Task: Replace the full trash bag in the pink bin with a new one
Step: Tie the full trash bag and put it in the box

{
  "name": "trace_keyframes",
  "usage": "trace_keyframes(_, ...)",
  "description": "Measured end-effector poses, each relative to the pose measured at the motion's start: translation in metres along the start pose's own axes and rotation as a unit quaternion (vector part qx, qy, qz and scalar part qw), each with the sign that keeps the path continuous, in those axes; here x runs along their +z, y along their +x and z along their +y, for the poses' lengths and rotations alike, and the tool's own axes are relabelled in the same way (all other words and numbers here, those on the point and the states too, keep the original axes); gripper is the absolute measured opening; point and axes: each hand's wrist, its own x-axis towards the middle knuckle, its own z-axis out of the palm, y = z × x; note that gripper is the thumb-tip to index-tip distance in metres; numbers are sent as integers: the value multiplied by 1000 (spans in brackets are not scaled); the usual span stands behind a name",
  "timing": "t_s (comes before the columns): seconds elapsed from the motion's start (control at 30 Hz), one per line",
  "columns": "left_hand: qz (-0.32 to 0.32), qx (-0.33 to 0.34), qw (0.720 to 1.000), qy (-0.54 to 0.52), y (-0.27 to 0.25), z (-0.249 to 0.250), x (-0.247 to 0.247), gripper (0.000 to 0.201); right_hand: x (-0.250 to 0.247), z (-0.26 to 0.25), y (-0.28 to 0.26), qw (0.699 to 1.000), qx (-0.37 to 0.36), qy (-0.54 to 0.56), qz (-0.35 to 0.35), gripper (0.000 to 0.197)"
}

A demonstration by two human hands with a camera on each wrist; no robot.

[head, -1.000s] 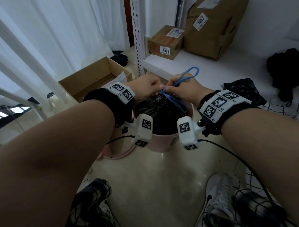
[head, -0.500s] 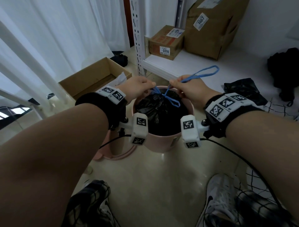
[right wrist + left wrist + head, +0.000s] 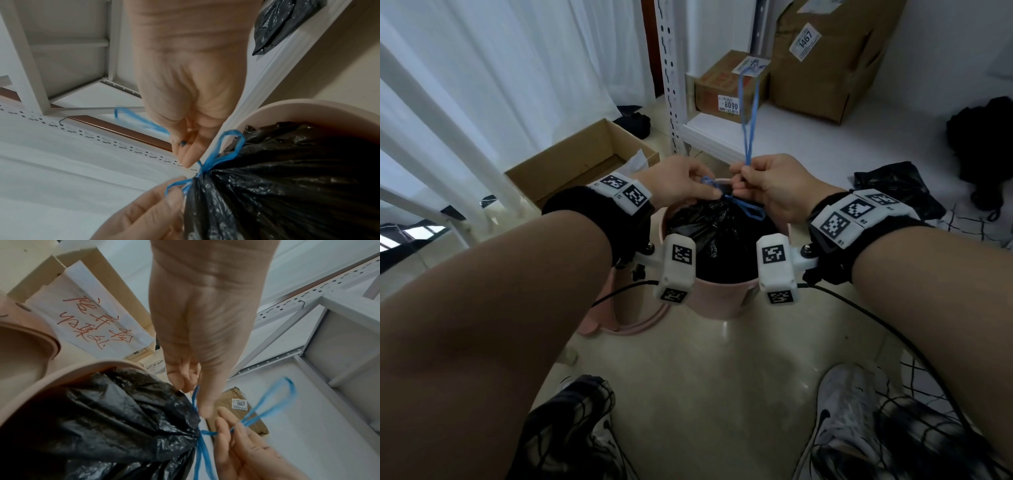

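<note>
Two hands [image 3: 726,185] pinch the blue drawstring [image 3: 749,113], its long loop pointing straight up above the black bag [image 3: 719,240].

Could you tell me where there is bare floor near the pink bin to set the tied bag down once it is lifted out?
Bare floor lies between the pink bin and the two shoes. It is crowded left by the open cardboard box, behind by the shelf, and right by a loose black bag.

Cardboard boxes [image 3: 729,85], white curtain [image 3: 482,85]
</note>
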Motion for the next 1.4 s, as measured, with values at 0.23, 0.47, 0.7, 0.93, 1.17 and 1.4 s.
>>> trace_keyframes(0.23, 34, -12, 999, -39, -1, 0, 4, 17, 3, -5, -3, 999, 31, -38, 22, 29)
trace_keyframes(0.47, 35, -59, 992, -109, 2, 9, 10, 13, 7, -5, -4, 999, 17, -29, 31, 29)
trace_keyframes(0.7, -11, -8, 1000, 1, -1, 3, 4, 19, 5, -6, -2, 998, 26, -29, 48, 29)
trace_keyframes(0.93, 2, -28, 994, -102, -1, 2, 6, 20, 6, -5, -1, 998, 16, -45, 35, 29)
trace_keyframes(1.17, -29, -38, 998, -28, 0, 5, 4, 31, -5, 3, 2, 974, -9, -228, 15, 35)
trace_keyframes(1.4, -46, -20, 984, 170, 2, 8, -2, 34, -8, -2, 2, 935, 5, -356, 11, 34)
